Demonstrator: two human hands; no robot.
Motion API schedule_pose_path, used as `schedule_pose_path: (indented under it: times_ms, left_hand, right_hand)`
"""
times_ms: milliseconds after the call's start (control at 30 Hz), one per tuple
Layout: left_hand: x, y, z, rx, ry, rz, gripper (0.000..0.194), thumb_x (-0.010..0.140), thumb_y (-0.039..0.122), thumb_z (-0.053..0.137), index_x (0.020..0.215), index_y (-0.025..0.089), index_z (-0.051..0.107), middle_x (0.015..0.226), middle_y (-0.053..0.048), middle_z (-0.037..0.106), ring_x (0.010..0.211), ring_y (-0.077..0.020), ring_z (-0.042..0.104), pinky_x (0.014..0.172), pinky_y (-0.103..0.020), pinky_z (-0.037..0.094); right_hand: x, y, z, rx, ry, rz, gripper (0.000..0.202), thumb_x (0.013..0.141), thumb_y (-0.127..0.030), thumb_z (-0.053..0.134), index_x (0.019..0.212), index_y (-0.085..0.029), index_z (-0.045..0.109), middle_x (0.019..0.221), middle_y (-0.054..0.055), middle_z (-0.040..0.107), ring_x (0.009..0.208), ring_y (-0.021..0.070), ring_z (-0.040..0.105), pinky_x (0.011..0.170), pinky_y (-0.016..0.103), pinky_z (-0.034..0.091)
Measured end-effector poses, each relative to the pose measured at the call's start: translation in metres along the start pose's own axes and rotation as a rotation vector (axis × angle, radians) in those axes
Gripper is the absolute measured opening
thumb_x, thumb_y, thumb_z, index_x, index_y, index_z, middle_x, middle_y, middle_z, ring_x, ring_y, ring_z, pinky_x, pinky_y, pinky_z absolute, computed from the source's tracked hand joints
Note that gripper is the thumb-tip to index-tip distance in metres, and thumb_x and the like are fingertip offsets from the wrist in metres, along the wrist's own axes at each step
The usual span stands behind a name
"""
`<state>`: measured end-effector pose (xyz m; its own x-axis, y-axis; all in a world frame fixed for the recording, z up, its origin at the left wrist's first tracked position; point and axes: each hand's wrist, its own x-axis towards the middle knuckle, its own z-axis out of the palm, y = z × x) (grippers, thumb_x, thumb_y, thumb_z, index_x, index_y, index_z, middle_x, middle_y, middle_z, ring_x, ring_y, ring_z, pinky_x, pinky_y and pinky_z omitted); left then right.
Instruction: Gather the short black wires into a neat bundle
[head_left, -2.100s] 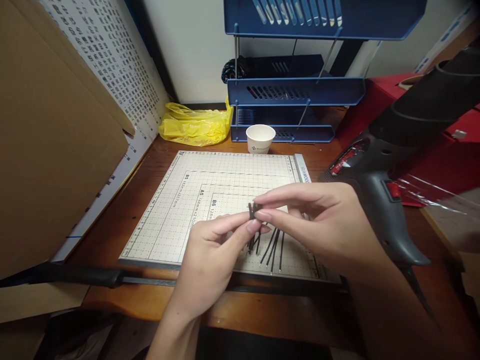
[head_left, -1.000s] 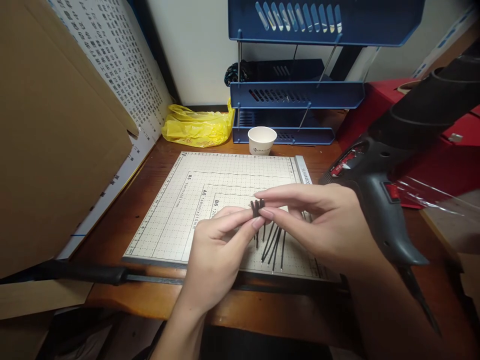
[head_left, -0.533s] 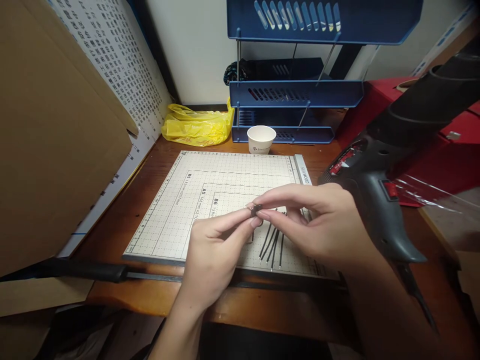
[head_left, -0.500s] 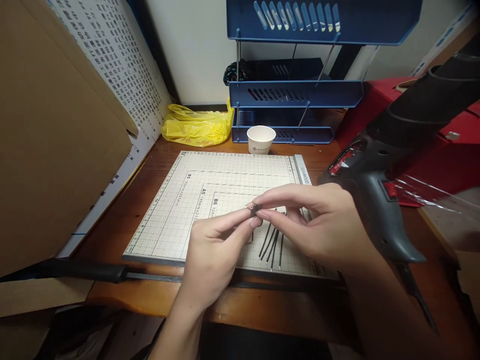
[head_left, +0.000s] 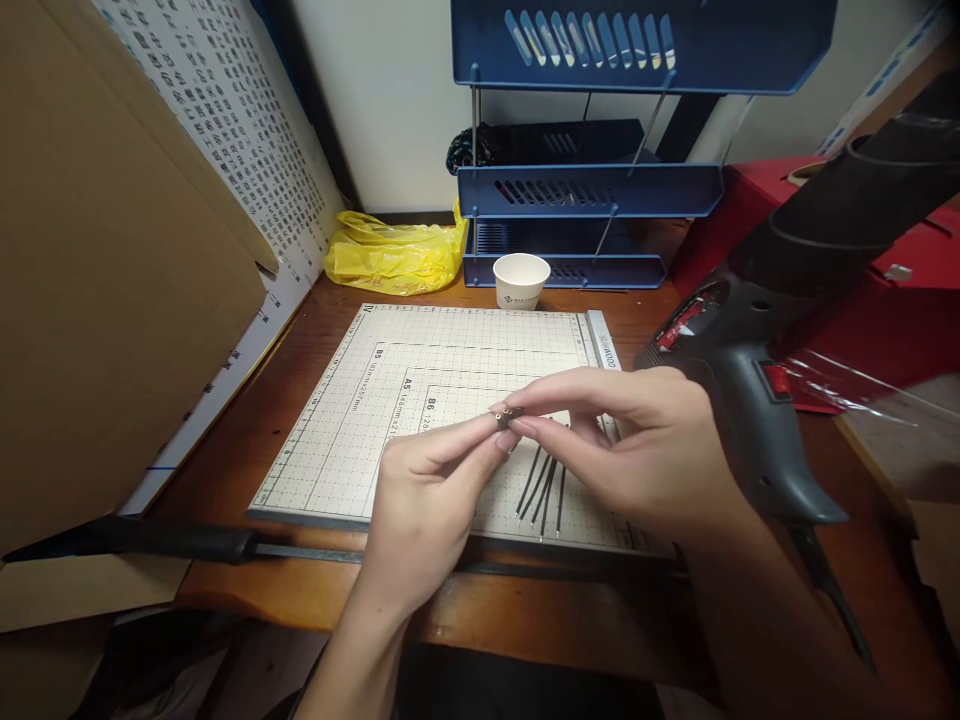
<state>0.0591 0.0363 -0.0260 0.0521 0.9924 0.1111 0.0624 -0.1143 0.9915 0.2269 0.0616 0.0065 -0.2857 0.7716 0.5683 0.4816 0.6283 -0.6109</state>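
Note:
Between both sets of fingertips is a small dark part with tiny copper-coloured rings (head_left: 504,417); its exact kind is too small to make out. My left hand (head_left: 427,500) pinches it from the left with thumb and forefinger. From the right, my right hand (head_left: 637,440) pinches it the same way, its other fingers curled. Under the hands, several short black wires (head_left: 541,495) with bare silvery ends lie fanned out on the cream paper trimmer board (head_left: 322,430), printed with a grid and paper sizes. My right hand covers their upper ends.
A black hot air gun (head_left: 757,380) stands at the right before a red box (head_left: 840,300). Behind the board are a paper cup (head_left: 521,282), a yellow plastic bag (head_left: 397,255) and blue stacked trays (head_left: 585,190). The trimmer's black handle (head_left: 180,540) juts left; cardboard (head_left: 120,260) rises beside it.
The small dark part has turned slightly between the fingertips, so its copper-coloured rings show more plainly. Both hands keep nearly the same place.

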Motion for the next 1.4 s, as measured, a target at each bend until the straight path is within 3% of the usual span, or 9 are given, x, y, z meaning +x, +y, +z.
schedule_pose_path:
  times_ms: [333, 533, 800, 933, 1133, 1233, 1400]
  left_hand:
    - [-0.0011, -0.0002, -0.0011, 0.029, -0.063, -0.025, 0.023, 0.090, 0.025, 0.067, 0.110, 0.031, 0.075, 0.078, 0.003, 0.074, 0.070, -0.0082, 0.066, 0.065, -0.012, 0.055]
    - [0.0002, 0.0011, -0.0014, 0.008, -0.065, -0.032, 0.022, 0.089, 0.021, 0.068, 0.106, 0.030, 0.077, 0.074, 0.003, 0.071, 0.058, -0.0063, 0.062, 0.054, -0.011, 0.054]
    - [-0.0002, 0.0012, 0.0003, 0.012, -0.081, -0.025, 0.024, 0.091, 0.022, 0.065, 0.111, 0.029, 0.076, 0.087, 0.000, 0.074, 0.059, -0.0070, 0.063, 0.055, -0.012, 0.055]
    - [-0.0009, 0.0008, -0.0011, 0.021, -0.095, -0.009, 0.023, 0.092, 0.023, 0.064, 0.110, 0.028, 0.076, 0.080, 0.001, 0.072, 0.058, -0.0066, 0.062, 0.055, -0.011, 0.055]
    - [0.0003, -0.0003, -0.0015, -0.021, -0.096, -0.065, 0.022, 0.090, 0.023, 0.066, 0.110, 0.028, 0.076, 0.093, 0.000, 0.075, 0.063, -0.0075, 0.064, 0.057, -0.012, 0.057]
    - [-0.0001, -0.0006, -0.0007, -0.015, -0.095, -0.077, 0.022, 0.090, 0.024, 0.067, 0.109, 0.029, 0.076, 0.089, 0.000, 0.074, 0.062, -0.0072, 0.063, 0.056, -0.012, 0.056]
    - [-0.0001, -0.0013, 0.0003, -0.021, -0.076, -0.089, 0.024, 0.089, 0.024, 0.068, 0.110, 0.030, 0.076, 0.081, 0.001, 0.072, 0.056, -0.0057, 0.059, 0.051, -0.010, 0.054]
  right_hand:
    - [-0.0014, 0.0034, -0.0003, 0.013, -0.025, 0.054, 0.016, 0.078, -0.014, 0.073, 0.091, -0.022, 0.078, 0.087, -0.002, 0.076, 0.046, 0.0070, 0.050, 0.041, 0.021, 0.041]
    - [-0.0001, 0.0005, -0.0006, 0.040, -0.025, 0.052, 0.013, 0.078, -0.013, 0.074, 0.085, -0.023, 0.079, 0.075, -0.003, 0.075, 0.041, 0.0062, 0.046, 0.038, 0.020, 0.040]
    - [0.0017, -0.0005, 0.0013, 0.111, -0.011, 0.119, 0.014, 0.077, -0.010, 0.073, 0.083, -0.021, 0.079, 0.078, -0.002, 0.076, 0.045, 0.0065, 0.053, 0.039, 0.018, 0.042]
    - [0.0012, 0.0000, 0.0010, 0.096, -0.025, 0.123, 0.014, 0.076, -0.010, 0.074, 0.081, -0.021, 0.079, 0.073, -0.003, 0.075, 0.047, 0.0067, 0.055, 0.041, 0.017, 0.043]
    - [-0.0012, 0.0030, 0.0009, 0.063, 0.004, 0.027, 0.023, 0.078, -0.010, 0.074, 0.097, -0.022, 0.079, 0.083, -0.001, 0.077, 0.046, 0.0077, 0.056, 0.042, 0.020, 0.046]
    - [-0.0003, 0.0039, 0.0012, 0.064, -0.002, -0.018, 0.022, 0.078, -0.008, 0.073, 0.094, -0.022, 0.079, 0.081, -0.001, 0.076, 0.050, 0.0089, 0.061, 0.047, 0.020, 0.051]
    - [-0.0003, 0.0025, 0.0015, 0.047, -0.008, 0.081, 0.020, 0.079, -0.013, 0.073, 0.093, -0.026, 0.080, 0.078, -0.002, 0.076, 0.043, 0.0086, 0.057, 0.040, 0.020, 0.048]
